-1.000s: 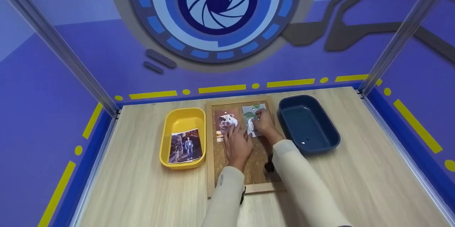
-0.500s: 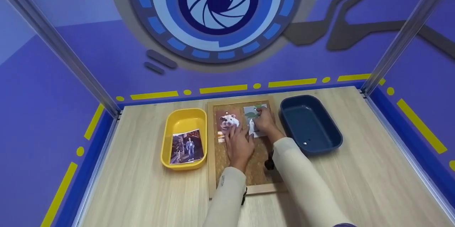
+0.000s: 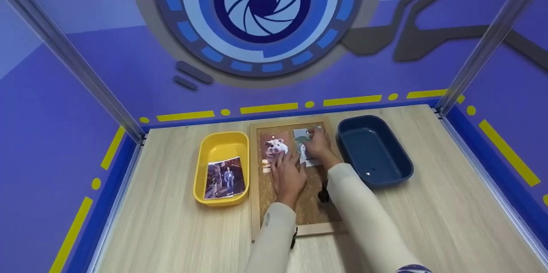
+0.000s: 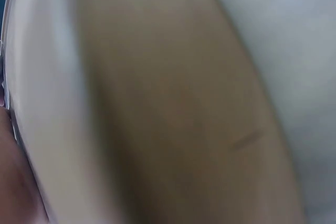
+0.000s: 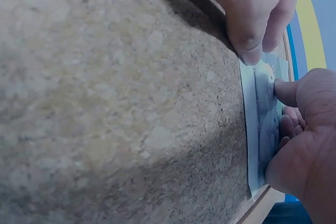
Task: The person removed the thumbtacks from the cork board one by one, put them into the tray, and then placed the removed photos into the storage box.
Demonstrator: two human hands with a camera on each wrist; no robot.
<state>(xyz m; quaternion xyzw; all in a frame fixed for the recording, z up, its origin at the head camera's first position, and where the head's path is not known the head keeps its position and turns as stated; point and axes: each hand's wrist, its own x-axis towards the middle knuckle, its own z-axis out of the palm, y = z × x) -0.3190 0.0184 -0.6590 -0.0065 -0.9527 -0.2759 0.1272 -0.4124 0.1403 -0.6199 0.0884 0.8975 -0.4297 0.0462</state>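
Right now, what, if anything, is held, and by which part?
No clear hold: left hand touches the hamster photo; right hand touches the gray-green picture, any pinch hidden.

That corkboard [image 3: 304,211] has the left hand [image 3: 289,179] over the hamster photo's [image 3: 272,143] five o'clock edge, the right hand [image 3: 318,146] on the bird picture [image 3: 301,141] at one o'clock; yellow tray [image 3: 218,146] at nine, navy tray [image 3: 367,142] at two.
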